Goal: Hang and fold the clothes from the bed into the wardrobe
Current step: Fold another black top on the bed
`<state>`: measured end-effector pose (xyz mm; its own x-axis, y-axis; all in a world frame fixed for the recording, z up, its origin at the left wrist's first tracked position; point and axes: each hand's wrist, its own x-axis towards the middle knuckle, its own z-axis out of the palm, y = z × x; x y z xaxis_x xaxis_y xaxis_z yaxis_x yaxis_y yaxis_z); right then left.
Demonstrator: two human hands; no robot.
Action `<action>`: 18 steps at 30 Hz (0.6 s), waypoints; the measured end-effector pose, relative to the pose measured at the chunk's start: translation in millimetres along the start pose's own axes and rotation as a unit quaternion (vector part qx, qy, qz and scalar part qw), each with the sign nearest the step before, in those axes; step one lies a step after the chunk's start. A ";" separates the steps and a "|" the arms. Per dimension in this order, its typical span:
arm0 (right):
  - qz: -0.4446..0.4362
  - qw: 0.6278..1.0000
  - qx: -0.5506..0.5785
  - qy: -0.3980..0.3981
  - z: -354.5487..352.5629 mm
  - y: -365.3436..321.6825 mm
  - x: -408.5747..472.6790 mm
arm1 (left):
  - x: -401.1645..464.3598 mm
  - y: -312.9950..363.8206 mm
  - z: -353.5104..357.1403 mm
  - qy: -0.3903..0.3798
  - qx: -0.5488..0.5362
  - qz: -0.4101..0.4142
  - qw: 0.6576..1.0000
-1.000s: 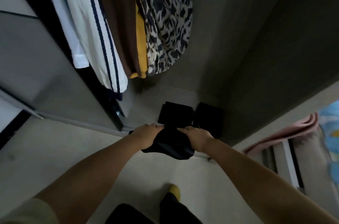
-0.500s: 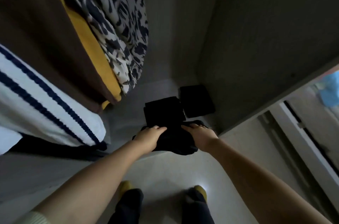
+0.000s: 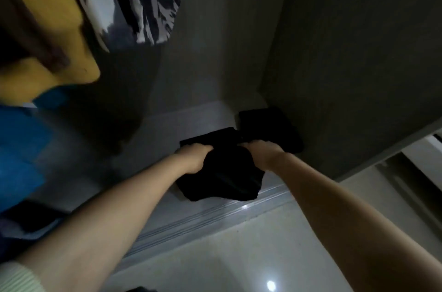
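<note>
Two hands, left hand (image 3: 195,157) and right hand (image 3: 262,155), grip one black garment (image 3: 222,177).

Folded black piles (image 3: 270,129) fill the right corner; wardrobe floor (image 3: 167,138) leftward lies bare.

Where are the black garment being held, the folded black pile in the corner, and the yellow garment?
black garment (image 3: 222,177), head view, middle of the cloth.
folded black pile (image 3: 270,127), head view, its top.
yellow garment (image 3: 47,16), head view, its hanging front.
</note>
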<state>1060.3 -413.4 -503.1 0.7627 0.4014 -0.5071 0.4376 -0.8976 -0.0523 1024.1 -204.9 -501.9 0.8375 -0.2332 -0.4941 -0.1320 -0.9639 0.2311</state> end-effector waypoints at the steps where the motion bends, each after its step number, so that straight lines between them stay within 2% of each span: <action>1: -0.005 1.000 -0.007 0.021 -3.3 5.0 18.5 | 15.8 -7.3 -2.3 0.026 0.007 0.003 1.000; 6: -0.029 0.990 0.009 0.137 -16.7 21.4 86.6 | 68.3 -37.2 -18.7 0.155 -0.013 -0.017 0.988; 8: -0.033 0.980 0.005 0.194 -5.4 22.9 110.4 | 82.7 -47.3 -7.4 0.207 0.013 -0.040 0.977; 10: -0.032 0.976 0.012 0.216 16.5 22.4 132.6 | 95.6 -55.8 20.6 0.224 0.053 -0.078 0.970; 13: -0.021 0.982 -0.008 0.187 70.4 18.5 159.6 | 118.7 -68.1 86.3 0.207 0.062 -0.107 0.970; 18: 0.012 0.996 -0.077 0.051 163.1 15.9 171.6 | 138.1 -75.1 195.6 0.078 0.038 -0.051 0.995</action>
<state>1120.5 -388.5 -731.3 0.8145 0.4047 -0.4157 0.4815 -0.8712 0.0953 1046.0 -189.8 -751.4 0.9203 -0.1165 -0.3735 -0.0769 -0.9899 0.1193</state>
